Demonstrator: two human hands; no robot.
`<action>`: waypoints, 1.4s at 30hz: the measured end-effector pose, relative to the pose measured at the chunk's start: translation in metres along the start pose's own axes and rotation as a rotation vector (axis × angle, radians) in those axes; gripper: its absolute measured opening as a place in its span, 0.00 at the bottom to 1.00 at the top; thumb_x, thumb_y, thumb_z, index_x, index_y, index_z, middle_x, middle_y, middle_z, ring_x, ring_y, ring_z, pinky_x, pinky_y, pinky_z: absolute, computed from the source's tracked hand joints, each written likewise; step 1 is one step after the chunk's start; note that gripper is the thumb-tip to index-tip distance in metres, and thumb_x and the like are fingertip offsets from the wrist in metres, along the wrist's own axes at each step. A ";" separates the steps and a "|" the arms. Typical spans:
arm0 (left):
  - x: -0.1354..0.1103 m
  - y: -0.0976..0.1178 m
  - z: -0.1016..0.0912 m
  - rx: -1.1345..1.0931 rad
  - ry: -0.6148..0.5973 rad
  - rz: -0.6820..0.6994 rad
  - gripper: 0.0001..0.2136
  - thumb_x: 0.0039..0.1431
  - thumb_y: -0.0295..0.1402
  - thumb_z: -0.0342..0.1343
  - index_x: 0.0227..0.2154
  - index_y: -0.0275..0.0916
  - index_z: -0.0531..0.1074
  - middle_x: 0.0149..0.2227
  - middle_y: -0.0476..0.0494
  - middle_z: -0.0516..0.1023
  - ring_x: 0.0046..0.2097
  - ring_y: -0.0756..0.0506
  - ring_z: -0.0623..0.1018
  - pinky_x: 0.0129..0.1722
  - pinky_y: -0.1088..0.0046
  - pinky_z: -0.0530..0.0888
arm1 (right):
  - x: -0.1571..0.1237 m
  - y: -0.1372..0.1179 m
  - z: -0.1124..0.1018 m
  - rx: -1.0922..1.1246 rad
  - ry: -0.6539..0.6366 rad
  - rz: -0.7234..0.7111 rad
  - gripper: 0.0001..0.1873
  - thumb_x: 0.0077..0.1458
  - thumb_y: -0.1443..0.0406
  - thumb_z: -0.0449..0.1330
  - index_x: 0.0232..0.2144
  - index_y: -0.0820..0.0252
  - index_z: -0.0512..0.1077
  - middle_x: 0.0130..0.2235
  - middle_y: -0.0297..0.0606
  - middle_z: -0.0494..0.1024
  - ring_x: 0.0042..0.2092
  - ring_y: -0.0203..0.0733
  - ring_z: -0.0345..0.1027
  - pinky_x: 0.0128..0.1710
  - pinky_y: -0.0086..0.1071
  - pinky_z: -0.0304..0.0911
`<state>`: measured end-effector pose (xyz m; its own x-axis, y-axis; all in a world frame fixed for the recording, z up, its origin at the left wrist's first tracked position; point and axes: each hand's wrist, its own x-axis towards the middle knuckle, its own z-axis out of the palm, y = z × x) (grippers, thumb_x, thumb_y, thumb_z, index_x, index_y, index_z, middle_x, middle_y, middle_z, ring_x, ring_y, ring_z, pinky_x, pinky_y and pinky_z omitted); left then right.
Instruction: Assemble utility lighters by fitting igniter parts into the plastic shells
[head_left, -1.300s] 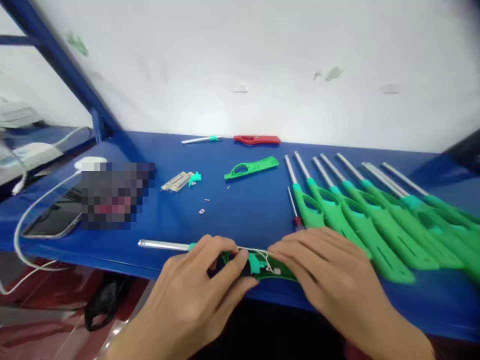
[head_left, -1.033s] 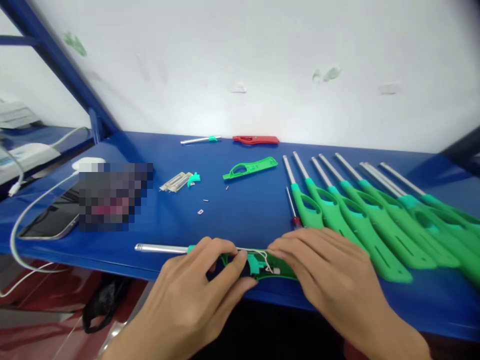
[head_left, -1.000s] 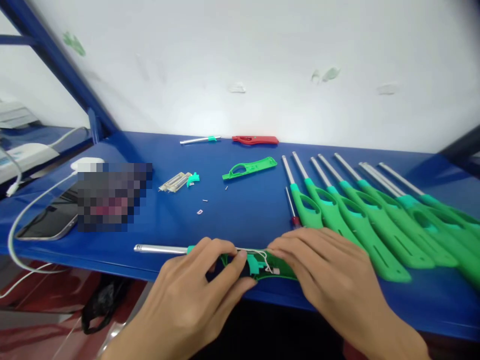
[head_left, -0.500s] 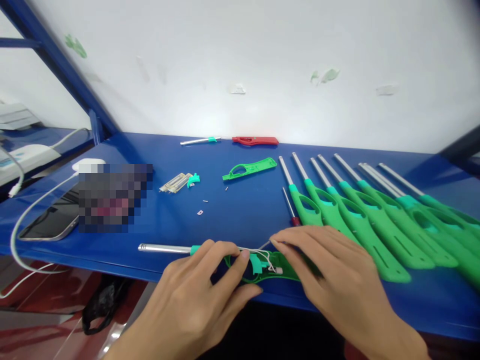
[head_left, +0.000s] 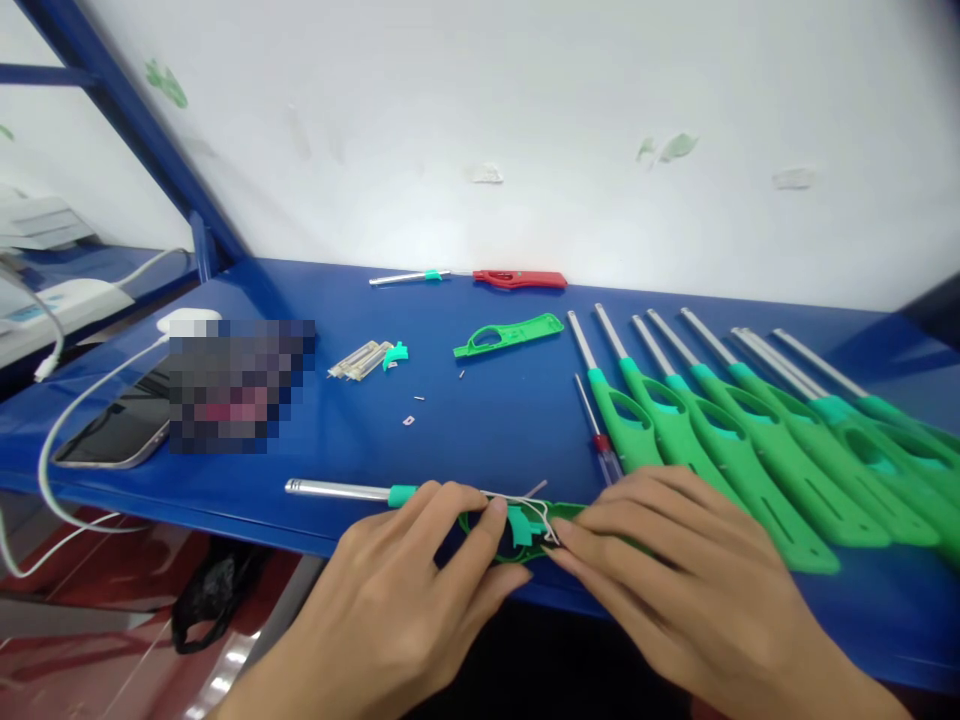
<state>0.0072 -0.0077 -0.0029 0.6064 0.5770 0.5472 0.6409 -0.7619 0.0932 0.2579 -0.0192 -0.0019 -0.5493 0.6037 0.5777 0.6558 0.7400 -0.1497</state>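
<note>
An opened green long-nosed lighter (head_left: pixel 517 520) lies along the front edge of the blue table (head_left: pixel 495 420), its metal tube (head_left: pixel 337 490) pointing left and white wires showing inside. My left hand (head_left: pixel 405 590) rests on its front part, fingers curled over the handle loop. My right hand (head_left: pixel 675 580) lies over the rear of the handle, fingertips pressed on the wired part beside the teal trigger.
Several assembled green lighters (head_left: pixel 750 430) lie in a row at the right, a small red-handled screwdriver (head_left: pixel 596 430) beside them. A green half shell (head_left: pixel 506 335), a red lighter (head_left: pixel 517 279), small loose parts (head_left: pixel 367 358), a phone (head_left: pixel 120 435) with a white cable (head_left: pixel 52 470) lie further off.
My right fingertips have slid left along the handle towards the trigger and wires. The left hand has kept its hold. The view has shifted slightly.
</note>
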 end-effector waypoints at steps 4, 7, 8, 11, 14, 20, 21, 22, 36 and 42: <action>-0.001 0.000 0.000 0.002 -0.003 0.010 0.11 0.74 0.35 0.56 0.52 0.34 0.74 0.44 0.41 0.81 0.40 0.43 0.82 0.32 0.65 0.75 | -0.001 -0.001 0.000 -0.010 -0.036 0.013 0.06 0.66 0.72 0.62 0.43 0.58 0.77 0.37 0.31 0.79 0.41 0.37 0.70 0.49 0.40 0.60; -0.001 0.000 0.000 0.015 -0.005 0.012 0.12 0.73 0.35 0.57 0.52 0.34 0.74 0.45 0.41 0.81 0.40 0.43 0.82 0.31 0.65 0.75 | 0.000 -0.002 0.000 -0.011 -0.038 0.032 0.05 0.67 0.72 0.61 0.42 0.58 0.76 0.36 0.30 0.78 0.40 0.37 0.70 0.48 0.40 0.60; -0.001 -0.001 0.000 0.019 -0.006 0.011 0.12 0.73 0.35 0.57 0.53 0.34 0.74 0.45 0.41 0.81 0.40 0.43 0.82 0.31 0.65 0.75 | 0.001 -0.003 -0.001 -0.014 -0.041 0.033 0.05 0.67 0.72 0.61 0.42 0.58 0.76 0.36 0.30 0.78 0.40 0.37 0.70 0.48 0.40 0.60; 0.000 -0.001 0.000 0.027 -0.009 0.010 0.12 0.74 0.35 0.56 0.53 0.34 0.74 0.45 0.41 0.81 0.40 0.42 0.83 0.32 0.65 0.76 | 0.002 -0.003 -0.002 -0.018 -0.059 0.026 0.06 0.66 0.72 0.61 0.42 0.59 0.76 0.36 0.31 0.78 0.39 0.37 0.70 0.47 0.40 0.61; 0.000 0.000 0.000 0.026 -0.007 0.011 0.12 0.74 0.35 0.56 0.53 0.34 0.74 0.44 0.41 0.81 0.40 0.42 0.83 0.32 0.65 0.77 | 0.003 -0.004 -0.002 -0.013 -0.074 0.030 0.05 0.66 0.72 0.60 0.41 0.59 0.75 0.36 0.31 0.77 0.38 0.37 0.70 0.45 0.41 0.61; 0.000 0.000 -0.001 0.039 -0.003 0.022 0.12 0.73 0.35 0.57 0.53 0.33 0.74 0.45 0.40 0.81 0.42 0.41 0.83 0.32 0.64 0.78 | 0.002 -0.004 0.000 0.001 -0.086 0.025 0.05 0.65 0.73 0.62 0.40 0.60 0.74 0.36 0.32 0.76 0.38 0.37 0.68 0.44 0.41 0.60; 0.000 0.000 -0.001 0.038 -0.010 0.022 0.12 0.73 0.34 0.57 0.53 0.33 0.74 0.45 0.40 0.81 0.42 0.41 0.83 0.32 0.64 0.78 | 0.002 -0.004 0.000 0.006 -0.086 0.024 0.05 0.65 0.73 0.62 0.40 0.60 0.74 0.36 0.33 0.76 0.38 0.37 0.68 0.44 0.41 0.59; 0.000 0.000 -0.002 0.033 -0.018 0.020 0.12 0.73 0.35 0.57 0.53 0.33 0.74 0.45 0.40 0.81 0.41 0.41 0.83 0.31 0.64 0.78 | 0.002 -0.004 0.000 0.011 -0.082 0.023 0.05 0.65 0.73 0.61 0.40 0.60 0.74 0.37 0.33 0.76 0.39 0.38 0.68 0.44 0.41 0.59; 0.004 -0.016 -0.016 -0.023 0.032 -0.104 0.12 0.71 0.26 0.56 0.55 0.39 0.75 0.48 0.40 0.78 0.45 0.42 0.74 0.37 0.66 0.77 | 0.001 -0.002 0.007 -0.050 -0.018 0.114 0.07 0.70 0.65 0.59 0.44 0.55 0.78 0.40 0.33 0.79 0.40 0.40 0.72 0.49 0.40 0.60; -0.002 -0.042 -0.031 -0.104 -0.013 -0.190 0.11 0.72 0.25 0.55 0.52 0.42 0.77 0.51 0.43 0.77 0.52 0.43 0.74 0.50 0.62 0.76 | -0.001 -0.001 0.006 -0.058 -0.026 0.159 0.08 0.70 0.64 0.59 0.46 0.52 0.78 0.50 0.38 0.78 0.50 0.45 0.73 0.53 0.43 0.64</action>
<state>-0.0351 0.0142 0.0177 0.4858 0.7165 0.5006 0.6927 -0.6649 0.2794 0.2545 -0.0187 -0.0071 -0.4492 0.7196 0.5296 0.7636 0.6170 -0.1906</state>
